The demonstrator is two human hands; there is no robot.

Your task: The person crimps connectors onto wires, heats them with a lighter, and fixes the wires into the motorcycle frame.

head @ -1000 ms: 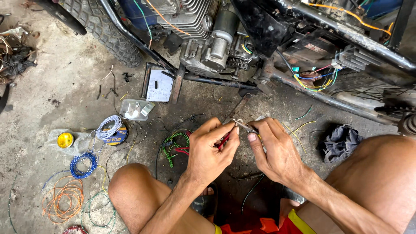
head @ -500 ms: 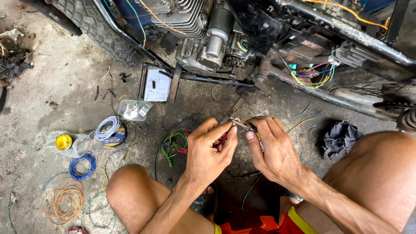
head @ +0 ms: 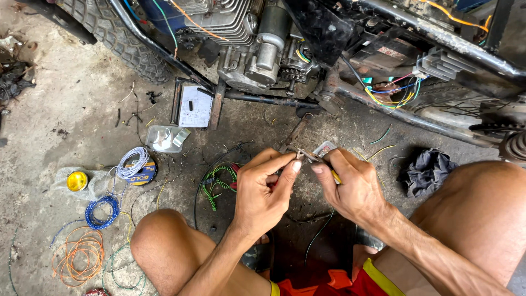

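Knees bare, the person squats on the concrete floor [head: 71, 115]. Left hand [head: 266, 194] and right hand [head: 350, 189] meet over it, each grip pinched narrow on a small grey metal connector piece [head: 315, 154] held between the fingertips; something yellow shows under the right fingers. Just left of the left grip lies a green coiled wire [head: 216, 183]. Farther left sit blue [head: 101, 211] and orange wire coils [head: 76, 255]. Beyond the grips stands a silver motorcycle engine [head: 246, 38] in its black frame.
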